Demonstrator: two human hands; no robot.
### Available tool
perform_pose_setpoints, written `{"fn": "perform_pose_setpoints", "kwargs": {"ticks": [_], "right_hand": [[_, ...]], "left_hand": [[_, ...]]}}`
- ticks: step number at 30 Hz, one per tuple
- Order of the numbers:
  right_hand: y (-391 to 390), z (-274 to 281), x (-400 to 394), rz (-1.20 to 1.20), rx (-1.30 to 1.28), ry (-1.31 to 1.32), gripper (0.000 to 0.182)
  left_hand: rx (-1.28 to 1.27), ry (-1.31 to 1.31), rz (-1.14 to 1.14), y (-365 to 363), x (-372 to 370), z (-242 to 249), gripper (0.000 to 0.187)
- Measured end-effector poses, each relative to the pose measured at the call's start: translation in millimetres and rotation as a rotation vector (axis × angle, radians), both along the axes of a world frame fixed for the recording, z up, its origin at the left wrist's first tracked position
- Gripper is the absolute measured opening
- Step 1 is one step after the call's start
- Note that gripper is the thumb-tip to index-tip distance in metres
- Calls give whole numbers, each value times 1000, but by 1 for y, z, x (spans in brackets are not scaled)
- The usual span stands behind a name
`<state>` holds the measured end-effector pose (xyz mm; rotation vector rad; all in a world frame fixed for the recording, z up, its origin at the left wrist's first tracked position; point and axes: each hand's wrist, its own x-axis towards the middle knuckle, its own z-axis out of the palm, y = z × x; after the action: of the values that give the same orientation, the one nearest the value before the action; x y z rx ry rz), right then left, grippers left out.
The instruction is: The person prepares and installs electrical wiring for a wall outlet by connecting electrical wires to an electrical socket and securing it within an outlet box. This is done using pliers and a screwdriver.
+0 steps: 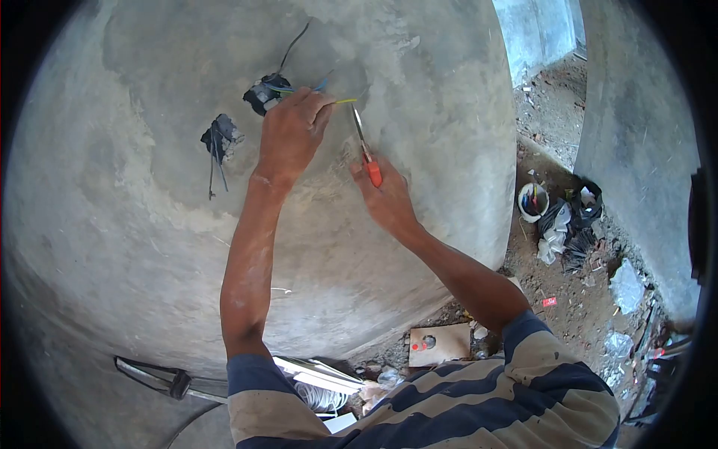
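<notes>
My left hand (293, 133) is closed in a pinch on a thin yellow wire (345, 101), whose end sticks out to the right. Just behind that hand is a rough hole with a recessed wall box (256, 97). Blue wires (321, 85) and a dark wire (295, 48) come out there. My right hand (387, 196) grips a red-handled tool (374, 172) with a slim pointed metal end. Its tip points up, right at the yellow wire's end. The tool's exact kind is hard to make out.
Lower left, a second wall hole (218, 135) has dark wires hanging down. On the right floor are a white bucket (533, 202), black plastic bags (585, 200) and rubble. Below lie a cardboard piece (440, 345), a coil of white cable (321, 396) and white trunking strips (318, 374).
</notes>
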<state>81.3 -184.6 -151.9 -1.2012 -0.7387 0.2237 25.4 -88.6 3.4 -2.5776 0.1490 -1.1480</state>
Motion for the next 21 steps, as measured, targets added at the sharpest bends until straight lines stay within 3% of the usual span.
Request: {"fn": "perform_pose_setpoints", "kwargs": {"ticks": [21], "right_hand": [[16,32,2,-44,60,-12,42]], "left_hand": [[-104,52,12,-9,0,9,9]]}}
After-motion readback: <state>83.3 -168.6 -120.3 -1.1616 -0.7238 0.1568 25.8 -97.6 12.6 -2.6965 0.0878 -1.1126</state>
